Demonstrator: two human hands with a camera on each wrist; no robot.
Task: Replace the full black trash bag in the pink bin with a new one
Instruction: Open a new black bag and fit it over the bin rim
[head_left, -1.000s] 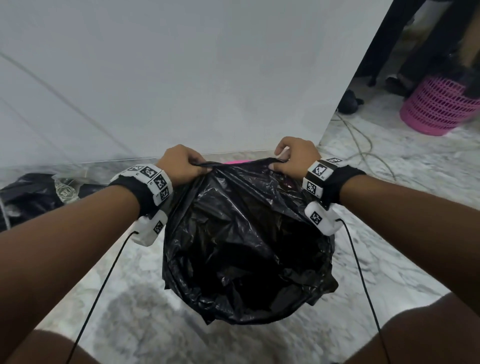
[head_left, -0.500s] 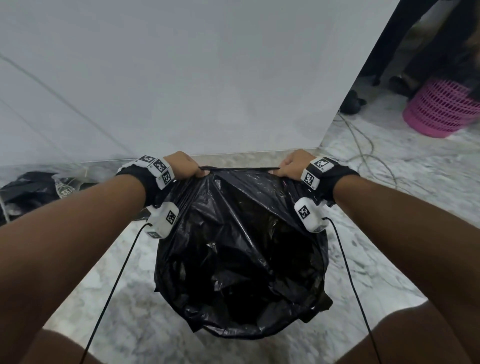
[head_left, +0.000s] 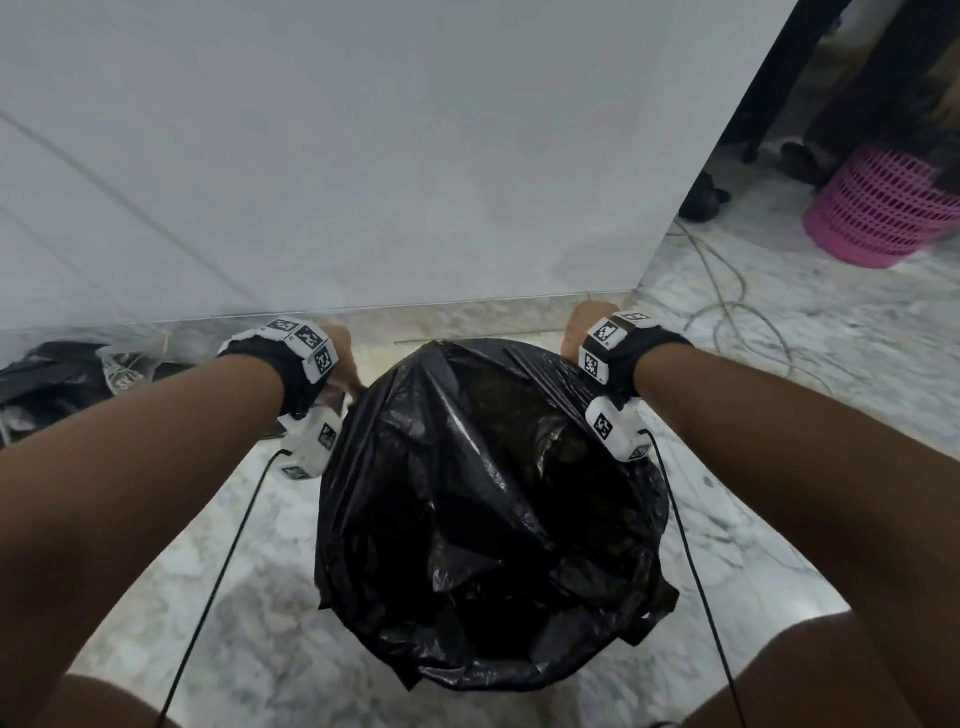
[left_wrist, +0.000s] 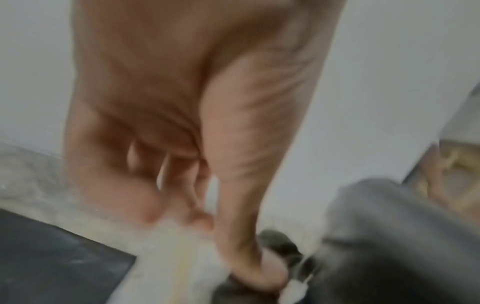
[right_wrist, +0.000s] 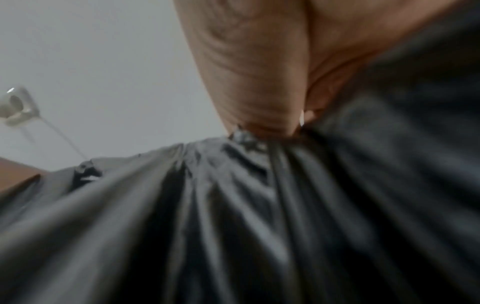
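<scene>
A black trash bag (head_left: 488, 493) is spread open in front of me, its mouth stretched wide and its edge folded outward; the bin under it is hidden. My left hand (head_left: 345, 364) holds the bag's far left edge. In the left wrist view the thumb and fingers of that hand (left_wrist: 259, 273) pinch the bag (left_wrist: 389, 236), blurred. My right hand (head_left: 584, 332) holds the far right edge. From the right wrist, that hand (right_wrist: 259, 115) grips gathered folds of the bag (right_wrist: 233, 226).
A white wall (head_left: 363, 156) stands just behind the bag. Another black bag with clear plastic (head_left: 47, 379) lies on the marble floor at the left. At the far right are a pink mesh basket (head_left: 883, 208), loose cables (head_left: 727, 312) and a person's shoes (head_left: 701, 200).
Both hands have moved apart and further from me, pulling the bag's mouth wider. The pink sliver seen between them a second ago is now covered.
</scene>
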